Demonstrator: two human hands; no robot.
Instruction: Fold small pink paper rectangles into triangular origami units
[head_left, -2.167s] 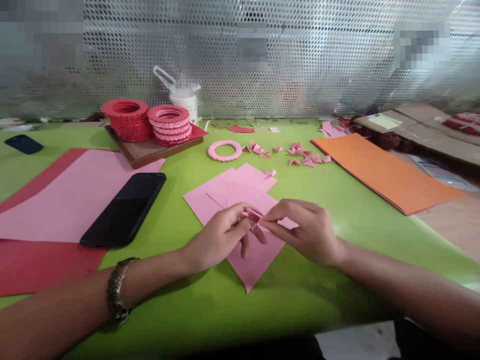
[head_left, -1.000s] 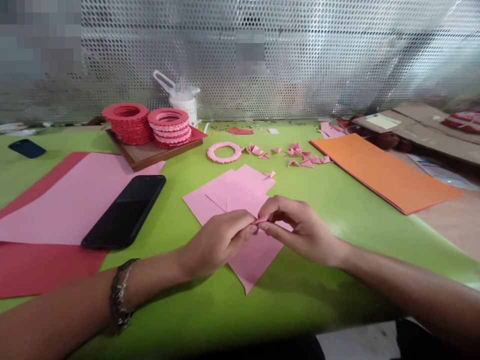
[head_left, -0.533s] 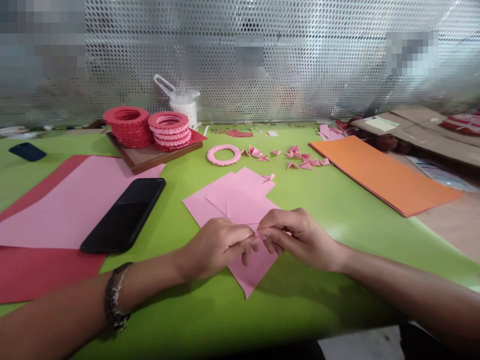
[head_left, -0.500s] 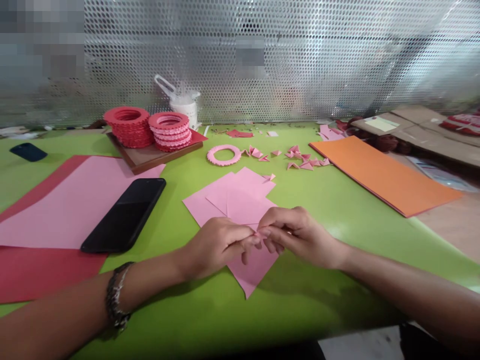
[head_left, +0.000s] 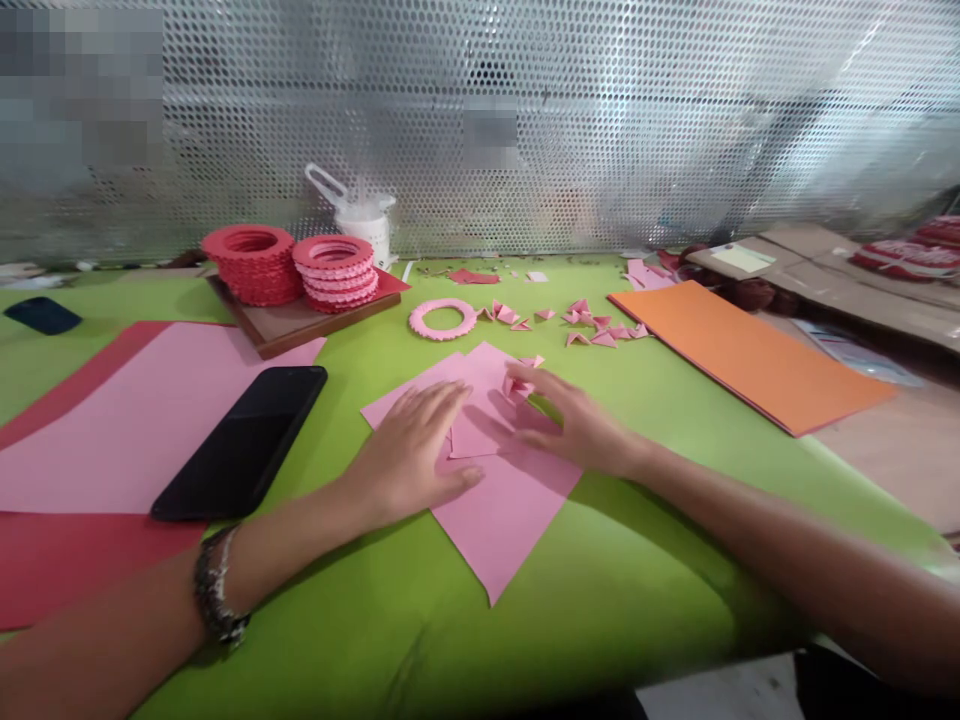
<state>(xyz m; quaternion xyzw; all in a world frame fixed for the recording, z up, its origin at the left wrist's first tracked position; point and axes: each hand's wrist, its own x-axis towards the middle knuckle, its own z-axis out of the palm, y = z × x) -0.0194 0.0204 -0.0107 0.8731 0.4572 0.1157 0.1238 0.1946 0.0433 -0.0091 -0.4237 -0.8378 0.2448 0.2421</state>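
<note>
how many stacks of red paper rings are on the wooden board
2: the taller red stack on the board's left side, the shorter pink-edged stack just right of it.

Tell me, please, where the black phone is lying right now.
The black phone lies on the green table, left of the left hand, overlapping the big pink sheet.

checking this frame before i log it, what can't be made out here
Head view only:
- Right hand: its fingers hide whether it grips the folded pink piece.
- Pink squares: partly covered by the flat left hand; their count is unclear.
- Behind the perforated screen: blurred, pixelated patches.
- Red item at right: blurred, cut off by the edge.
</note>
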